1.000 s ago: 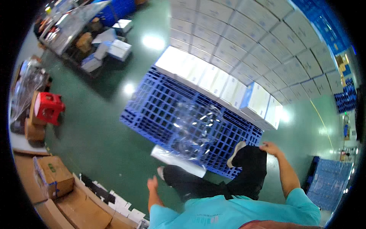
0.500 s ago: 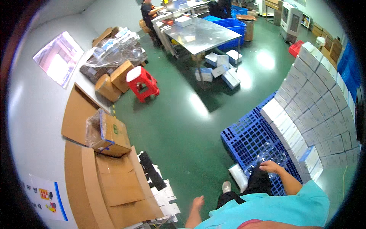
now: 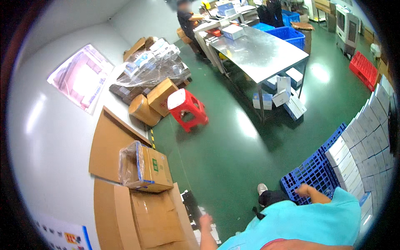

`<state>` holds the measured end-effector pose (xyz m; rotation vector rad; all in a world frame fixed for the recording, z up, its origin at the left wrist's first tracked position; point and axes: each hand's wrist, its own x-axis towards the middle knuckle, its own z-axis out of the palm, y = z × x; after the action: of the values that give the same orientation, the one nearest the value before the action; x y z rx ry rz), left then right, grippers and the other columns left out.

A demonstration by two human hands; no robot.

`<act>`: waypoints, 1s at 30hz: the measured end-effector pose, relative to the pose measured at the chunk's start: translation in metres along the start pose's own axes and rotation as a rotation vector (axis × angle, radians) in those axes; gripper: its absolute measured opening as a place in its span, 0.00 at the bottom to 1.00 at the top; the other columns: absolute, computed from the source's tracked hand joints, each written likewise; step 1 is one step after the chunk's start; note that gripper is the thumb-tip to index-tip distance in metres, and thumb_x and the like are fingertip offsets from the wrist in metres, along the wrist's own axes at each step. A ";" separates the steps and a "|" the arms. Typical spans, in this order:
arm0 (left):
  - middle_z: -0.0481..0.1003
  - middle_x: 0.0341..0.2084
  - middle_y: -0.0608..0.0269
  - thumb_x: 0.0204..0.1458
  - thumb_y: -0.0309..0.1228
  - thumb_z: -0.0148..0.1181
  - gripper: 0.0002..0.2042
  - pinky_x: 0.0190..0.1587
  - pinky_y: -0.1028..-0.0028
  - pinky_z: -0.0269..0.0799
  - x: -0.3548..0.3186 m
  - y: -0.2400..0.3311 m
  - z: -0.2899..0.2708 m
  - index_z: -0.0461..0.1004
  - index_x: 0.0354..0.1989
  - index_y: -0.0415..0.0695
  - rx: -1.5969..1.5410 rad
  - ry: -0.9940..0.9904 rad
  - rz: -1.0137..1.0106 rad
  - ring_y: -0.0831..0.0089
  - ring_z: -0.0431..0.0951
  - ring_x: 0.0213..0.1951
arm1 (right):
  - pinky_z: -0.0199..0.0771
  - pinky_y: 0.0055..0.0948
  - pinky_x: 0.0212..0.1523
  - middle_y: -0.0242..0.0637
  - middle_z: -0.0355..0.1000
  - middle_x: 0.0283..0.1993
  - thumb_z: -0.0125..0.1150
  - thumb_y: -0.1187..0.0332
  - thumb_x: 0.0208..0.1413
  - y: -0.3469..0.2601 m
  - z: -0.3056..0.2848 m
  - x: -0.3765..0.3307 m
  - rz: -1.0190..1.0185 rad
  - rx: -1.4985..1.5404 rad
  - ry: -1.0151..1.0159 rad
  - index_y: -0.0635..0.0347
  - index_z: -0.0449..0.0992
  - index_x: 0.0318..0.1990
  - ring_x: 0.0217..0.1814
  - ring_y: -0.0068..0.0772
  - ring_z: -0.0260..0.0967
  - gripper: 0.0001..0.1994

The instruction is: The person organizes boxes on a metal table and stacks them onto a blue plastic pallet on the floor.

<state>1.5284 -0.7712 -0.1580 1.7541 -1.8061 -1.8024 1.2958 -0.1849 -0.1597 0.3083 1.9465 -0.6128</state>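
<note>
My left hand [image 3: 205, 221] hangs low beside a flattened cardboard stack, apart from it; its fingers are blurred. My right hand [image 3: 304, 191] is in front of my body, over the near edge of a blue plastic pallet [image 3: 310, 170]. Its fingers look curled, and what they hold, if anything, is hidden. White boxes [image 3: 343, 160] stand in rows on the pallet, rising to a tall stack [image 3: 371, 125] at the right. My sleeve and body cover the pallet's near part.
Cardboard sheets [image 3: 156, 214] and an open carton [image 3: 158, 168] line the left wall. A red stool [image 3: 187, 110] stands ahead on the green floor. Beyond it is a metal table [image 3: 260, 52] with white boxes [image 3: 287, 98] beneath. A co-worker [image 3: 187, 21] stands at the far end.
The view has swung, so the table, stool and cartons sit further right and the pallet lower right. The clear plastic and white roll near my leg are mostly out of sight.
</note>
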 end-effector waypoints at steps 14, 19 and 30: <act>0.76 0.24 0.55 0.45 0.36 0.55 0.10 0.26 0.63 0.68 0.108 0.149 0.169 0.77 0.27 0.41 0.379 -0.439 -0.360 0.63 0.75 0.26 | 0.70 0.26 0.34 0.28 0.71 0.35 0.58 0.59 0.55 -0.437 -0.229 0.144 -0.352 0.730 0.178 0.57 0.74 0.42 0.35 0.22 0.67 0.14; 0.75 0.24 0.61 0.49 0.33 0.54 0.08 0.26 0.67 0.68 0.261 0.379 0.224 0.76 0.30 0.43 0.542 -0.495 -0.182 0.69 0.75 0.28 | 0.70 0.39 0.43 0.39 0.68 0.49 0.58 0.53 0.54 -0.473 -0.308 0.198 -0.131 0.971 0.363 0.61 0.65 0.57 0.45 0.34 0.67 0.27; 0.75 0.30 0.64 0.56 0.34 0.51 0.09 0.30 0.75 0.68 0.442 0.734 0.378 0.71 0.40 0.44 0.189 -0.312 0.102 0.75 0.74 0.30 | 0.65 0.39 0.41 0.36 0.69 0.42 0.59 0.52 0.52 -0.582 -0.439 0.320 0.078 1.689 0.660 0.59 0.67 0.51 0.42 0.32 0.67 0.25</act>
<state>0.6456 -1.0617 -0.0421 1.4642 -2.2029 -2.0156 0.5457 -0.4500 -0.1321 1.7473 1.4277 -2.1898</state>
